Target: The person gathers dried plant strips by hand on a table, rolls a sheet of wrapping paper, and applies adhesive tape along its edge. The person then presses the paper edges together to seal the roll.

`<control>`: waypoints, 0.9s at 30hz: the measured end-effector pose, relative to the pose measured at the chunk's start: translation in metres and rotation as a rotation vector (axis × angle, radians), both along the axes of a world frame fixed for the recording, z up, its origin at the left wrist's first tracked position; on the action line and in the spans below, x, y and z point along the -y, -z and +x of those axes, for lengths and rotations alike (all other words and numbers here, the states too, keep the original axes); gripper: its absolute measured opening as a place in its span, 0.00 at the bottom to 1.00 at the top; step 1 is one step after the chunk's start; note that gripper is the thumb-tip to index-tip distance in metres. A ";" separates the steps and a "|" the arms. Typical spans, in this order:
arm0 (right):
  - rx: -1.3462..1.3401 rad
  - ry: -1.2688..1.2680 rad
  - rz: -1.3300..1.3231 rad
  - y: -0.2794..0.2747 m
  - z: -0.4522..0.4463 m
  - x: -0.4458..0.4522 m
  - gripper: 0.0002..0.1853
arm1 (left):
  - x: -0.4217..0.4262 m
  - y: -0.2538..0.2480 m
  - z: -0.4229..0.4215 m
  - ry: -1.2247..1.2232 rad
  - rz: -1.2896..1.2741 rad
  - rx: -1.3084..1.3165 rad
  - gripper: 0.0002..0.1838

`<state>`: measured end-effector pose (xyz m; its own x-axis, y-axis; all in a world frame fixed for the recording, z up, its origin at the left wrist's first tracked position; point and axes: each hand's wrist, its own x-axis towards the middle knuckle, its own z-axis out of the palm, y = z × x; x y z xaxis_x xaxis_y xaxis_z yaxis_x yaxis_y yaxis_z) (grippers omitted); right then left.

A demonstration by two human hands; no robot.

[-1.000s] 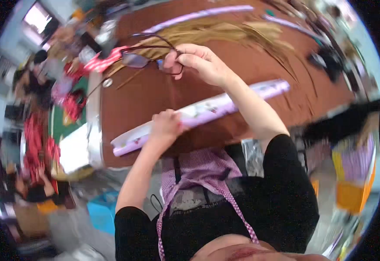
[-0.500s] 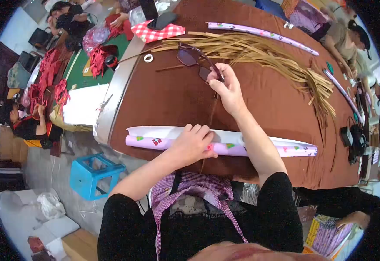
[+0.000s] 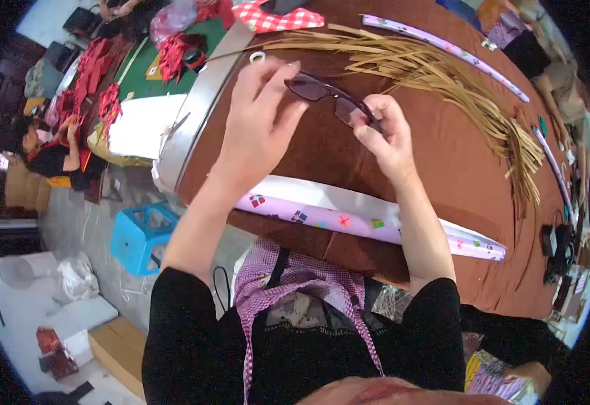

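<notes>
Dark-framed glasses point(image 3: 332, 94) are held up over the brown cloth point(image 3: 295, 152). My right hand point(image 3: 386, 135) pinches them at the right end of the frame. At their left end is my left hand point(image 3: 258, 121), with thumb and fingers apart around the frame's edge; whether it touches the glasses is unclear. Below both hands, a roll of purple patterned paper point(image 3: 335, 219) with a white inside lies along the near edge of the cloth, partly covered by my right forearm.
Brown flat strips point(image 3: 443, 77) spread over the far side, with a thin patterned roll point(image 3: 447, 47) behind. A white ring point(image 3: 257, 57) and red checked cloth point(image 3: 275, 19) lie at the far left. On the floor stands a blue stool point(image 3: 140, 236). Several people work around.
My left hand has left the purple roll and risen to the left end of the glasses. The glasses have turned and moved right with my right hand.
</notes>
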<state>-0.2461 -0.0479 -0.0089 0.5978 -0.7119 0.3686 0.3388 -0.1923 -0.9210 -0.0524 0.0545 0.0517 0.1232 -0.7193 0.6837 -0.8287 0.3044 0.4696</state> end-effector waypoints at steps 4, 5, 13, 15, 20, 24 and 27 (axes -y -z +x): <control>0.014 0.052 -0.108 -0.004 -0.002 -0.003 0.10 | 0.008 -0.009 0.004 0.070 0.057 0.195 0.15; 0.042 0.029 -0.120 -0.002 -0.004 0.001 0.10 | 0.008 -0.010 0.005 0.105 0.077 0.269 0.14; 0.225 0.131 -0.224 0.000 -0.003 0.004 0.10 | 0.013 0.006 0.003 0.005 -0.020 -0.123 0.04; 0.326 0.109 -0.200 -0.001 0.000 0.006 0.12 | 0.014 0.004 0.001 0.062 -0.078 -0.283 0.05; 0.428 0.034 -0.175 -0.014 0.001 -0.001 0.13 | 0.002 0.005 -0.011 0.140 -0.250 -0.535 0.14; 0.462 -0.040 -0.096 -0.024 -0.005 -0.007 0.14 | -0.007 0.005 -0.004 0.194 -0.319 -0.418 0.21; 0.284 -0.012 -0.058 -0.033 -0.013 -0.014 0.13 | -0.015 0.000 -0.012 0.071 -0.284 -0.391 0.26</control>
